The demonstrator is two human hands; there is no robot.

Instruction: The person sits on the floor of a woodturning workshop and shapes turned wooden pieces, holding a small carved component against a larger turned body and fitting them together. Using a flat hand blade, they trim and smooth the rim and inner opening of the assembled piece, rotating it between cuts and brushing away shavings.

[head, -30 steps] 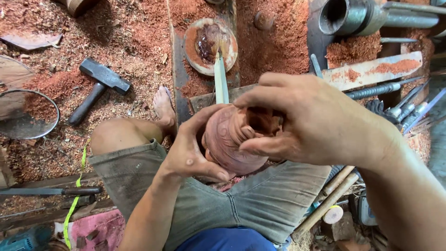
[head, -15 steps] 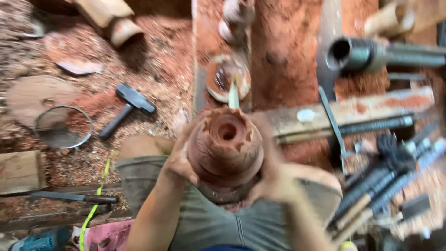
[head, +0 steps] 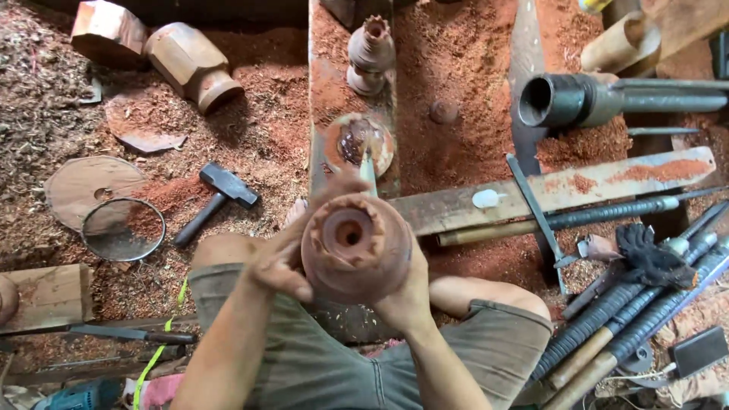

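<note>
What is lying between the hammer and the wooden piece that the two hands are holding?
In the head view, no tool lies between the hammer and the turned wooden piece: only reddish sawdust on the ground, then the person's left knee and left hand.

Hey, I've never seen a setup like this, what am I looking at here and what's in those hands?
There is no machine here, just a person's two bare hands, filmed by a camera worn on the head and looking down over the knees. The left hand and right hand together hold a round reddish wooden piece with a hollowed centre, its opening facing the camera. The floor is covered in red sawdust. To the left lie a hammer and a round wire sieve. To the right lies a bundle of long-handled tools and, above them, a dark metal pipe. Another turned wooden piece stands farther up.
</note>
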